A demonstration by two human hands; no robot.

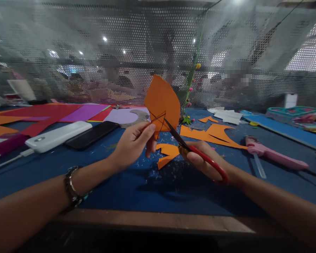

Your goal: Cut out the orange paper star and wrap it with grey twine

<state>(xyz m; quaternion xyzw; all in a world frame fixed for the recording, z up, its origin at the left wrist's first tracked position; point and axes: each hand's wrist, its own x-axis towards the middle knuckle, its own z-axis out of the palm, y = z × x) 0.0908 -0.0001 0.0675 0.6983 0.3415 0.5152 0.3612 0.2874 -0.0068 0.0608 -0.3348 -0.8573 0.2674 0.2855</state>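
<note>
My left hand [137, 142] pinches the lower left part of an orange sheet of craft paper [162, 98], held upright above the table. A star is drawn in dark lines low on the sheet. My right hand [204, 160] is wrapped round the red handles of a pair of scissors [183, 140]. The dark blades point up and left, their tip at the sheet beside the drawn star. Whether the blades bite into the paper I cannot tell. Beneath the hands lies an orange paper scrap [167, 153] on the blue tabletop [116, 189].
More orange offcuts [213, 135] and a pink glue gun [279, 156] lie to the right. On the left are a white power bank [59, 135] with a cable, a black phone [93, 135] and coloured sheets [50, 114]. A teal basket [289, 112] stands at the far right.
</note>
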